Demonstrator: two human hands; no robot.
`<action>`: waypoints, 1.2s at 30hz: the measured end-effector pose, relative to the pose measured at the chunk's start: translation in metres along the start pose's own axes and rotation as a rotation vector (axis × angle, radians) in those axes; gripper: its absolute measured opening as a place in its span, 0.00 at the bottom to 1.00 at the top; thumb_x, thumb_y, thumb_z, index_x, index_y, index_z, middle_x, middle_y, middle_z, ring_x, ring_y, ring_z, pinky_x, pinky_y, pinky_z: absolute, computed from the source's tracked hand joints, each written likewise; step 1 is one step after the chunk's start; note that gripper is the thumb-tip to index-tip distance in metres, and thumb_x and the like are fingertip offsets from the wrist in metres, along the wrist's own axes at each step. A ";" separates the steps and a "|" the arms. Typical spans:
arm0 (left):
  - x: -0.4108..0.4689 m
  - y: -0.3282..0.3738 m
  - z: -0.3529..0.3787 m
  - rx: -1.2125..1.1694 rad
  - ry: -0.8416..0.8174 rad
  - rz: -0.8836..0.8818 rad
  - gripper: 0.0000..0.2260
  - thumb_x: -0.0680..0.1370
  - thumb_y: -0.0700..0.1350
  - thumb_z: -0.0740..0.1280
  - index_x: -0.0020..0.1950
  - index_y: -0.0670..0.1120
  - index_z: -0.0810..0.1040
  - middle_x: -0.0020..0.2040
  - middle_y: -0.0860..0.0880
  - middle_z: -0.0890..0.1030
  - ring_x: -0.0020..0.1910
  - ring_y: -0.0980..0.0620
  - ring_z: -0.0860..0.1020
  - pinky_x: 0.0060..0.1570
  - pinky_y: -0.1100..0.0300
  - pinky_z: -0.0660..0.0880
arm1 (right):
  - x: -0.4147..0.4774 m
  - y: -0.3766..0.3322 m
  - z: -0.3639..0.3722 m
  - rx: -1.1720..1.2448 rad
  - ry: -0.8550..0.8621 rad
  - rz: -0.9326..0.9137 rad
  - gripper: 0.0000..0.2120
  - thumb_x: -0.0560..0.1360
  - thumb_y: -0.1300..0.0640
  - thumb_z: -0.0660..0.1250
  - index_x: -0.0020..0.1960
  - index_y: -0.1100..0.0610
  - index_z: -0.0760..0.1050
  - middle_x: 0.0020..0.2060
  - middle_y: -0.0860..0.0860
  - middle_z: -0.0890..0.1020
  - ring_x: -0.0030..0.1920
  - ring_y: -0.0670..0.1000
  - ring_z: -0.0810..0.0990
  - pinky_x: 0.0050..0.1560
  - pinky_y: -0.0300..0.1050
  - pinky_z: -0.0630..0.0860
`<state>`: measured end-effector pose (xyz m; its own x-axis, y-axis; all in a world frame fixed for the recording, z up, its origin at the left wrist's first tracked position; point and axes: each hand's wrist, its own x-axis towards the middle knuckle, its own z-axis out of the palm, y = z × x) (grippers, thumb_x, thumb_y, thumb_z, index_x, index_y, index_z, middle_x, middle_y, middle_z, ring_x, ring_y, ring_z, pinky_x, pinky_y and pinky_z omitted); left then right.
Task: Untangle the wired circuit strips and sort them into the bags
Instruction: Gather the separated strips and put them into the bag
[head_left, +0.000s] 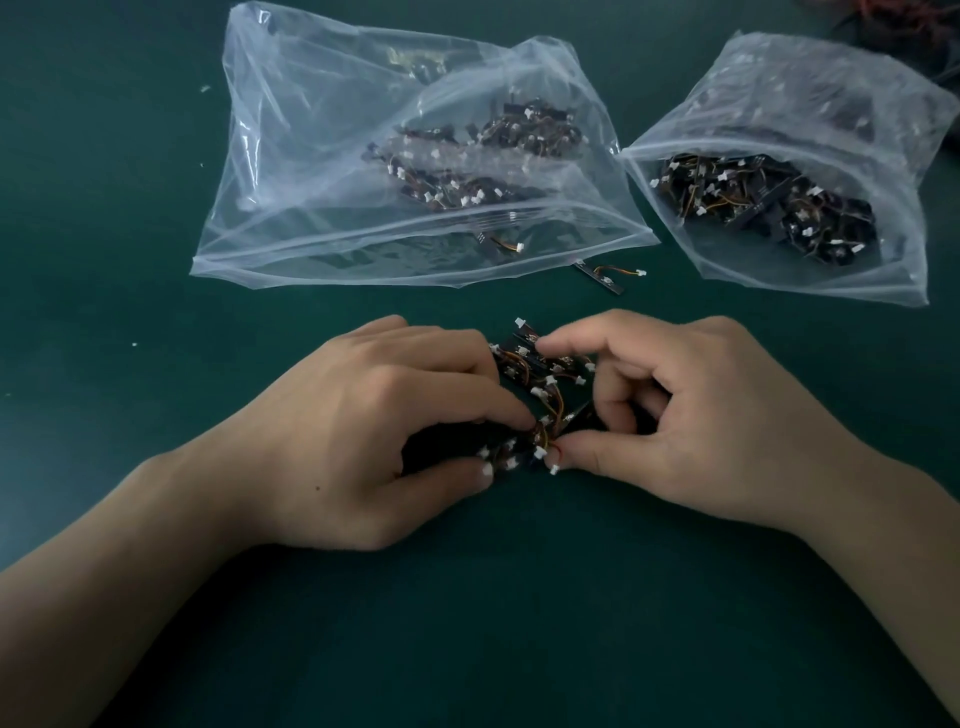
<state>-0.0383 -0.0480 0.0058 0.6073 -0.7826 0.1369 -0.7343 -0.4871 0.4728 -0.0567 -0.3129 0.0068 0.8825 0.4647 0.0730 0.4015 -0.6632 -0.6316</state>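
Observation:
A tangled clump of wired circuit strips (540, 387), black boards with orange wires and white plugs, lies on the green table between my hands. My left hand (363, 431) grips its left side, fingers curled over the strips. My right hand (691, 415) pinches the clump from the right, forefinger on top and thumb at its lower end. A large clear bag (322, 171) holding several strips lies behind at centre left. A second clear bag (810, 104) with several strips sits at the right, mouth facing me.
One loose strip (608, 275) with its wire lies on the green table (493, 623) just in front of the large bag's right corner. A dark pile with red wires (898, 15) shows at the top right corner.

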 end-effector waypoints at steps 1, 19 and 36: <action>0.000 -0.001 0.001 -0.002 0.011 0.005 0.14 0.78 0.48 0.72 0.63 0.55 0.83 0.53 0.58 0.78 0.49 0.56 0.77 0.52 0.50 0.73 | 0.000 -0.001 0.000 -0.045 0.023 0.012 0.31 0.66 0.30 0.71 0.67 0.39 0.75 0.37 0.39 0.76 0.36 0.42 0.76 0.35 0.37 0.67; 0.004 -0.005 0.012 -0.006 0.390 -0.095 0.04 0.77 0.44 0.76 0.51 0.49 0.87 0.49 0.55 0.79 0.44 0.56 0.78 0.44 0.61 0.74 | 0.003 -0.003 0.012 -0.232 0.081 -0.052 0.21 0.76 0.33 0.65 0.59 0.46 0.81 0.49 0.42 0.75 0.49 0.46 0.75 0.48 0.46 0.74; 0.005 -0.009 0.014 -0.078 0.308 -0.094 0.10 0.82 0.44 0.70 0.60 0.46 0.87 0.51 0.54 0.85 0.48 0.57 0.83 0.48 0.59 0.79 | 0.007 -0.016 0.018 -0.517 0.071 -0.098 0.17 0.82 0.43 0.56 0.51 0.54 0.76 0.43 0.47 0.76 0.36 0.50 0.75 0.35 0.43 0.63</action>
<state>-0.0326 -0.0533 -0.0099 0.7432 -0.5761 0.3403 -0.6524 -0.5110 0.5597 -0.0614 -0.2886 0.0039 0.8422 0.5095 0.1763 0.5351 -0.8299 -0.1580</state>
